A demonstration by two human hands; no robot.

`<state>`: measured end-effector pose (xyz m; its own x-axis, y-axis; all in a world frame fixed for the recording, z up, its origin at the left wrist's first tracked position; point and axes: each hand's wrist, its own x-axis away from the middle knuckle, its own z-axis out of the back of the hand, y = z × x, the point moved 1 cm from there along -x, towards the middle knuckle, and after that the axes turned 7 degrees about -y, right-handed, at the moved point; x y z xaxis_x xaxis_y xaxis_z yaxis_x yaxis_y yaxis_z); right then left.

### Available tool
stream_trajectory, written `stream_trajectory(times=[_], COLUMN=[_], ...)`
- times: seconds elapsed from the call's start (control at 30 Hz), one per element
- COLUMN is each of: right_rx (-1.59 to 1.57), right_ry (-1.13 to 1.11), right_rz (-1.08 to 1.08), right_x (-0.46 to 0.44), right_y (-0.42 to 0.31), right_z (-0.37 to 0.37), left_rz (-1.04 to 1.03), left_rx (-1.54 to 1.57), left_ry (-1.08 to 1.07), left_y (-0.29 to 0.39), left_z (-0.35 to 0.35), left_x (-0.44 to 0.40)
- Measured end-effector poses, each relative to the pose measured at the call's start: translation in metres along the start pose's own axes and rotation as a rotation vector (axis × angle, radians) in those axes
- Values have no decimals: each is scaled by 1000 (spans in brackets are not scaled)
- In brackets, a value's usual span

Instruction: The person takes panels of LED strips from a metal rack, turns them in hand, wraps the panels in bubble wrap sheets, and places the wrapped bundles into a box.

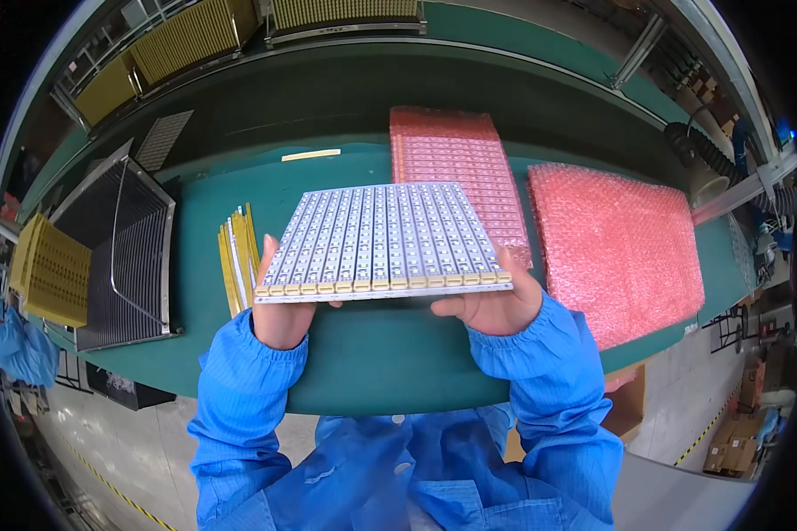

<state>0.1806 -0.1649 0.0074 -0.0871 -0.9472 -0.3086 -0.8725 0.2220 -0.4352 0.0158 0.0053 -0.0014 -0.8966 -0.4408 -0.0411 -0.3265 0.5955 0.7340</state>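
A stack of white circuit board panels point(385, 239), with rows of small components and a row of cream connectors along the near edge, is held up over the green table. My left hand point(283, 320) grips its left side from below, thumb up along the edge. On the right side my right hand point(505, 305) holds it, fingers partly under the panels. Behind the stack lies a pink bubble-wrap sheet point(460, 159) with strip-like boards showing through. To the right of my right hand sits a larger pink bubble-wrap pile point(620, 248).
A black slotted rack point(142, 257) holding yellow boards point(53, 270) stands at the left. Yellow and white strips point(238, 257) lie on the green table point(372, 363), with another strip point(311, 155) farther back. A dark conveyor point(328, 97) runs behind, and a cardboard box point(626, 407) sits below right.
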Motion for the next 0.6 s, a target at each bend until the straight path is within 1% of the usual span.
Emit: stream_trajectory(times=[0.07, 0.17, 0.27, 0.3, 0.43, 0.5, 0.57, 0.6], right_rx=[32, 140, 162, 163, 209, 212, 84, 160], right_ry=[3, 63, 75, 77, 119, 121, 127, 168], right_rz=[4, -25, -31, -29, -60, -72, -59, 18], right_x=[-1, -2, -3, -3, -3, -2, -1, -4], right_y=[-1, -1, -2, -3, -4, -5, -7, -5], right_z=[-2, -6, -8, -9, -11, -11, -8, -6], left_rz=[-7, -1, -8, -2, -10, -23, -31, -30], left_rx=[4, -4, -4, -3, -13, 76, 113, 154], left_ry=[-21, 15, 26, 72, 56, 109, 112, 114], left_y=[0, 1, 1, 0, -3, -3, -1, 3], left_z=[-2, -3, -1, -3, 3, 5, -2, -6], left_x=[-1, -1, -1, -1, -2, -2, -1, 1])
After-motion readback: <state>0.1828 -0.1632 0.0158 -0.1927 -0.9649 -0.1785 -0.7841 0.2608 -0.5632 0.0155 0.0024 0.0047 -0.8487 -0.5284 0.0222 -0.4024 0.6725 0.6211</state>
